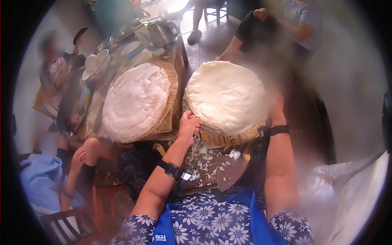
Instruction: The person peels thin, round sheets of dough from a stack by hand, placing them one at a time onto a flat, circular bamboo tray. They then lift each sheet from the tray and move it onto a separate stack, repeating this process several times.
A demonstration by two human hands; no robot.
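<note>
A round stack of thin white sheets (224, 96) rests on a woven bamboo tray (222, 139) in front of me. My left hand (188, 123) grips the near left edge of that stack and tray, fingers curled over the rim. At the right side of the same stack is my right hand (277, 107), partly blurred, pressed against the edge. Both wrists wear black straps. A second white round stack (134, 100) lies on another woven tray (171, 87) on the table to the left.
A metal kettle (162, 32), bowls (97, 63) and lids crowd the table's far end. One person sits at the left, another person's knee and hand (78, 157) are near left, and someone sits at the back right. White scraps (208, 157) litter the floor.
</note>
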